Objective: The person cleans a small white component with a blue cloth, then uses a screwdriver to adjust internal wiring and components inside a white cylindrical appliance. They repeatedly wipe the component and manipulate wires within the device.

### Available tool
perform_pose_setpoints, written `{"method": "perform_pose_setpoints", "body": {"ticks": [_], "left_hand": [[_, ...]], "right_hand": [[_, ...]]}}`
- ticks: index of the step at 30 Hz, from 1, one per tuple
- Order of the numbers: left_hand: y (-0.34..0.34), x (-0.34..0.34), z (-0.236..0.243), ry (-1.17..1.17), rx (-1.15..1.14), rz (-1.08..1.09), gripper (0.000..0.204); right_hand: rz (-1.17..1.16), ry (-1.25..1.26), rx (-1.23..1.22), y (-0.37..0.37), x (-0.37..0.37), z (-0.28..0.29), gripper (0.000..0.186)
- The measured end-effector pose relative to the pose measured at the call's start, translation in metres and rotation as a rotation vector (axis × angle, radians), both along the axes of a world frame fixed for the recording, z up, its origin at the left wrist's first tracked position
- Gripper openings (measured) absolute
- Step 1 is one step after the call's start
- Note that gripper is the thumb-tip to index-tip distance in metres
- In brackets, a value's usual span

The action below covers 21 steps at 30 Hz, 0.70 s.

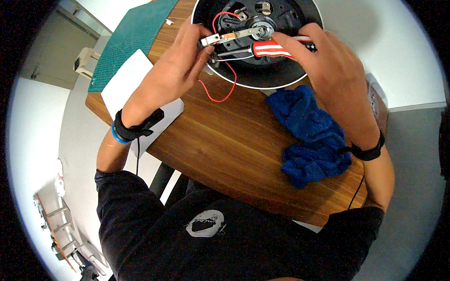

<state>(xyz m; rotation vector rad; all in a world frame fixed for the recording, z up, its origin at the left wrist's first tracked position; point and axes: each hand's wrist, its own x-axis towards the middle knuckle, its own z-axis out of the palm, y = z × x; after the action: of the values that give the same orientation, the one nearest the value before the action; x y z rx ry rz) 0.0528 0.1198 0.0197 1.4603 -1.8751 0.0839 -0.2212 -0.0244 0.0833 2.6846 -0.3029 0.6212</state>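
A round black appliance housing [276, 76] with a white rim lies open at the far side of the table, metal parts and wires inside. At its left rim my left hand [171, 68] pinches the white-block end of a metal strip [241, 34], which reaches toward the housing's middle. My right hand [335, 70] is closed round a screwdriver [273, 48] with a red-and-white striped handle. Its shaft points left, the tip close to my left fingertips; whether it sits in a screw cannot be made out. A red wire [230, 96] loops out over the rim onto the table.
A crumpled blue cloth [311, 136] lies on the wooden table [215, 140] below my right hand. White paper [123, 84] is under my left forearm, beside a green cutting mat [126, 42]. A wall [398, 51] stands to the right. Black cords hang from both wristbands.
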Motion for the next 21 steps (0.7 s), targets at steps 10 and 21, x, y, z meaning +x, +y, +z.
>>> {"method": "perform_pose_setpoints", "body": {"ticks": [10, 21], "left_hand": [[0.001, -0.002, 0.002, 0.023, 0.02, 0.0, 0.028], [0.004, 0.0, 0.001, 0.096, 0.089, 0.016, 0.039]], "right_hand": [[0.139, -0.124, 0.114, 0.0, 0.005, -0.002, 0.044], [0.04, -0.016, 0.205, 0.0, -0.003, -0.002, 0.034]]}}
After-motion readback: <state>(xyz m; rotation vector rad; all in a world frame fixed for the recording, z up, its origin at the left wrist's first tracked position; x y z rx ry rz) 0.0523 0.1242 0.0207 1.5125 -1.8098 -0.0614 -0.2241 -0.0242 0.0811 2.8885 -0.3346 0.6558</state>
